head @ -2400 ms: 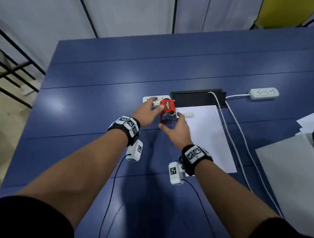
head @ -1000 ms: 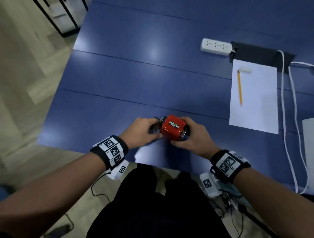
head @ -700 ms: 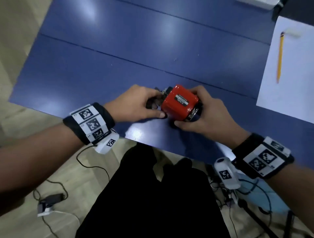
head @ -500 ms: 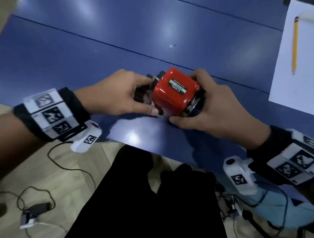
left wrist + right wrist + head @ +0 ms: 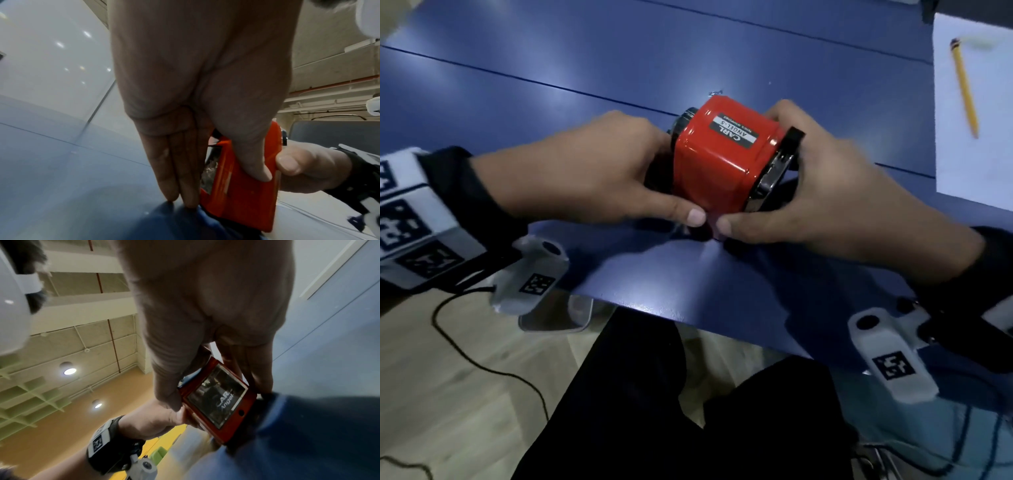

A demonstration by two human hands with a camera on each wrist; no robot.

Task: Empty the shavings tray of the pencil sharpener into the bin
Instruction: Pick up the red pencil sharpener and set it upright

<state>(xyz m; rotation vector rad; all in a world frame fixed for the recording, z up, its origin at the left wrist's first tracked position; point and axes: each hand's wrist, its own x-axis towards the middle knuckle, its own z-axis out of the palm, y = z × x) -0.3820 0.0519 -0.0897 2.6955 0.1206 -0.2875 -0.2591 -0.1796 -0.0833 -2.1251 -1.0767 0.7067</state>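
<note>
A red pencil sharpener (image 5: 719, 161) stands on the blue table (image 5: 619, 68) close to its near edge. My left hand (image 5: 602, 178) grips its left end, thumb on the near side. My right hand (image 5: 839, 192) grips the right end by the chrome plate, thumb low on the near side. In the left wrist view the sharpener (image 5: 242, 186) shows shavings (image 5: 209, 167) behind a clear pane. The right wrist view shows the clear tray front (image 5: 218, 395) set in the red body. No bin is in view.
A yellow pencil (image 5: 964, 89) lies on a white sheet of paper (image 5: 976, 154) at the far right. Below the table edge are my dark trousers (image 5: 671, 411), a wooden floor with a black cable (image 5: 482, 366) and a grey rounded object (image 5: 554, 318).
Both hands carried the sharpener from the middle of the table, near the power strip, to the near edge. The head view has dropped closer over it. Both grips stay on.
</note>
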